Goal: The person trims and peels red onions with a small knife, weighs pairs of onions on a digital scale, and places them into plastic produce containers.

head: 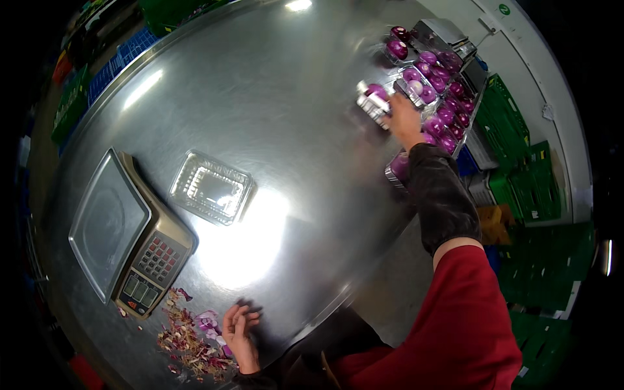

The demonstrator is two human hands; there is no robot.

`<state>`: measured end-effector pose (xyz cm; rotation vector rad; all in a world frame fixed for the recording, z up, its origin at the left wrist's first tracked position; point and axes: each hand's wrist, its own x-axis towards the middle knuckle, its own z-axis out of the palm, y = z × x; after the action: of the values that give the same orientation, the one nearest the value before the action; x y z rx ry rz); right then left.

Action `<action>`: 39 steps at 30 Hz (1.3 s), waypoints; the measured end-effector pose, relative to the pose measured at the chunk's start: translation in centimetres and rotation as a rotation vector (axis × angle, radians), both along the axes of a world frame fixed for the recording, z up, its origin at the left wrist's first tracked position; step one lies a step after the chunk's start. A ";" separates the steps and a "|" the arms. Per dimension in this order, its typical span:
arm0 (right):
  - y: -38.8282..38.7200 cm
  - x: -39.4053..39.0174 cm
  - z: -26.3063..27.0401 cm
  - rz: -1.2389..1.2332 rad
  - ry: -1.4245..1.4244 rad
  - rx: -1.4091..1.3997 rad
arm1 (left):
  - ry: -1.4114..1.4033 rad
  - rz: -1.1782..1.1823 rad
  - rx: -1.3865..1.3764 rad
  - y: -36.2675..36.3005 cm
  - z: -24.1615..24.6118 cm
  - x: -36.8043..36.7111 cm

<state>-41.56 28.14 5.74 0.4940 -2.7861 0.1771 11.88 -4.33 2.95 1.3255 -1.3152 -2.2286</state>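
Observation:
My right hand (405, 119) reaches out to the right side of the steel table and grips the near edge of a clear plastic tray of red onions (374, 100), slightly blurred. Beside it, packed trays of peeled red onions (441, 92) stand close together. My left hand (241, 334) rests by the table's near edge with curled fingers apart, holding nothing, next to a heap of onion skins and roots (195, 341). An empty clear plastic tray (212, 187) lies mid-table, right of a weighing scale (146, 258) with a bare metal pan (111, 226).
One more onion tray (399, 168) sits near my right forearm. A metal device (441, 36) stands at the far right. Green crates (502, 117) are stacked beyond the table's right side; blue crates (136, 46) line its far left edge.

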 end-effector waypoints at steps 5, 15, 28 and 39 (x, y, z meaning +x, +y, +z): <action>-5.6 4.0 -0.7 0.041 -0.166 -0.298 | -0.024 0.051 -0.025 -0.6 -0.2 0.1; -26.9 26.4 2.0 0.861 -0.246 -0.344 | 0.074 -0.019 -0.084 0.2 2.4 1.8; -30.3 26.2 0.4 0.546 -0.348 -0.157 | 0.136 0.305 -0.071 2.2 2.1 12.0; -21.7 35.7 1.5 0.838 -0.182 -0.445 | 0.128 0.437 -0.073 2.8 -0.2 21.0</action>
<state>-5.88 6.44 7.20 1.5291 -2.3901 1.0247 32.93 -1.56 2.79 1.2745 -0.9438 -1.9108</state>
